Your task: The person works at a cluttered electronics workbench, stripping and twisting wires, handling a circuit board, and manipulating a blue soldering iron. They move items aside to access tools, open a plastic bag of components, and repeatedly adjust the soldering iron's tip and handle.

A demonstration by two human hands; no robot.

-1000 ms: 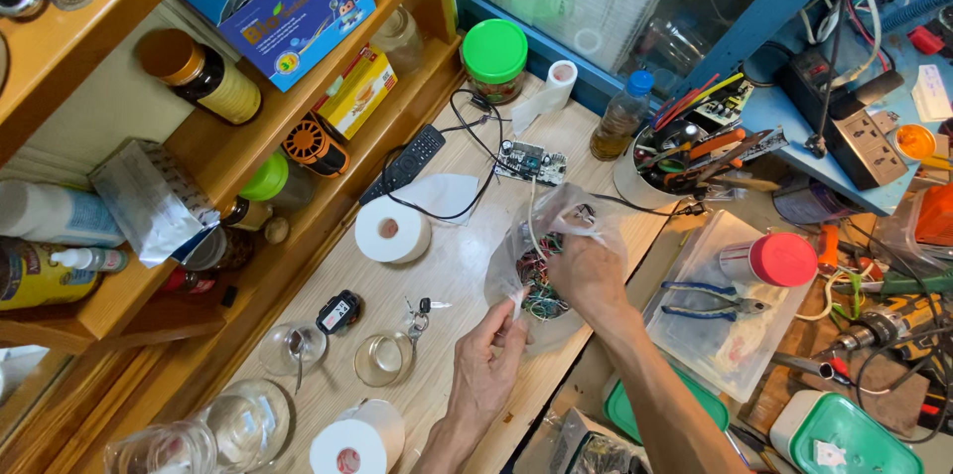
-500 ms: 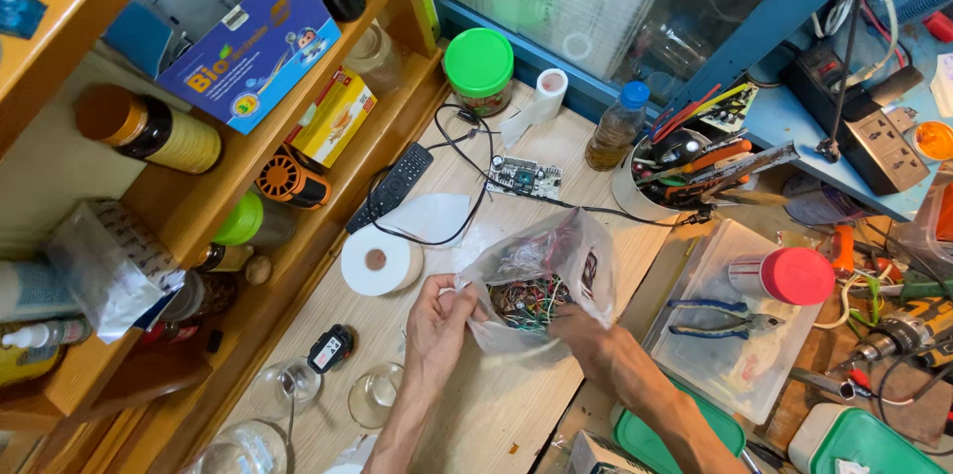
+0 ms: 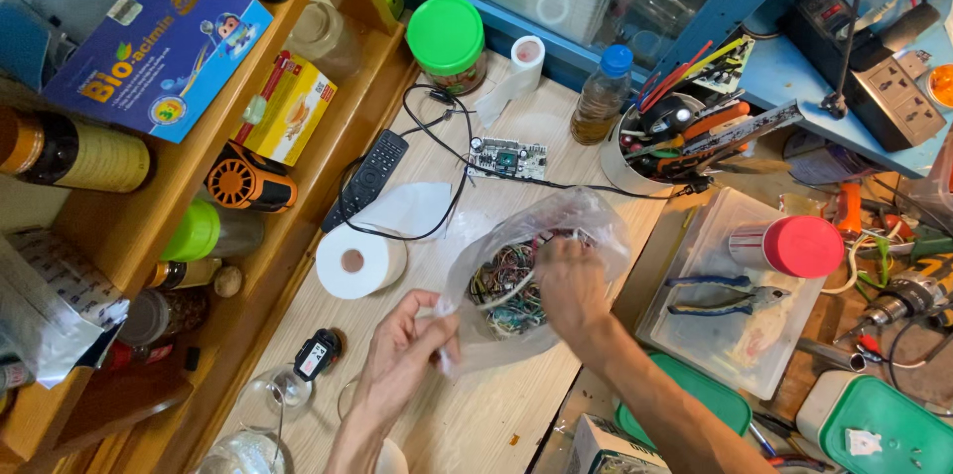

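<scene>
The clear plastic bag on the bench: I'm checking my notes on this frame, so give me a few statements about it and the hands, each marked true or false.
1. The right hand reaches into the clear plastic bag. True.
2. The bag holds a tangle of coloured wires. True.
3. The left hand holds the roll of tissue paper. False: it grips the bag's edge, and the roll stands apart on the wooden tabletop.
4. The blue-handled pliers are in the right hand. False: they lie on a clear plastic lid to the right.
5. A black remote control lies beyond the roll. True.
</scene>
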